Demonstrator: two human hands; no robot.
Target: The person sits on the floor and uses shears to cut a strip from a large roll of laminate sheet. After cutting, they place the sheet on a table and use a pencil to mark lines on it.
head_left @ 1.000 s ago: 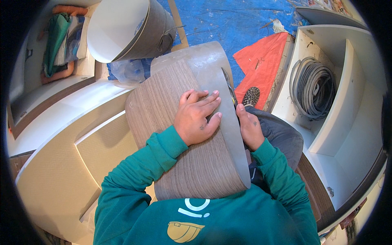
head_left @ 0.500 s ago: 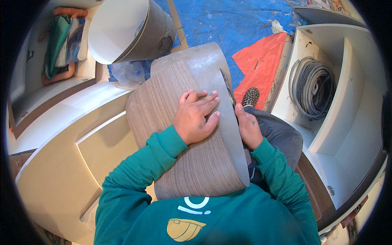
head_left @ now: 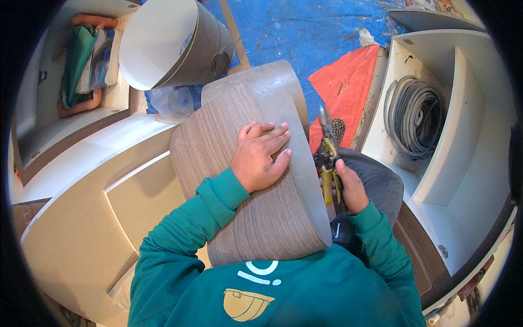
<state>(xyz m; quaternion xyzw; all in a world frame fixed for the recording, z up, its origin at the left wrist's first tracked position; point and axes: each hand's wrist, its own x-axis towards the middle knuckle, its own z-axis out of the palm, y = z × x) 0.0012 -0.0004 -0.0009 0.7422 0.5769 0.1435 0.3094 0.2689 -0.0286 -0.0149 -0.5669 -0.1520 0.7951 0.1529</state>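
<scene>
A curved laminate sheet [head_left: 210, 133], wood-grain on one face and grey along its right edge, lies across my lap, with a grey curled part [head_left: 245, 73] beyond it. My left hand [head_left: 260, 158] rests on the wood-grain face, fingers slightly bent and apart, lying over it. At the sheet's right edge, my right hand [head_left: 350, 185] grips metal snips [head_left: 329, 158] with yellow and black handles, their jaws pointing away from me. Part of that hand's fingers is hidden by the tool.
A large rolled sheet [head_left: 210, 49] sits at the top left, near a white cabinet [head_left: 114, 109] holding green cloth. Right, a curved white cabinet [head_left: 463, 152] holds coiled grey cable [head_left: 414, 117]. Blue tarp [head_left: 278, 27] and red sheet [head_left: 343, 76] cover the floor ahead. A beige curved panel [head_left: 71, 229] lies left.
My right hand has moved right and a little down, bringing the snips out from the sheet's edge, where they were mostly hidden. My left hand is almost unmoved.
</scene>
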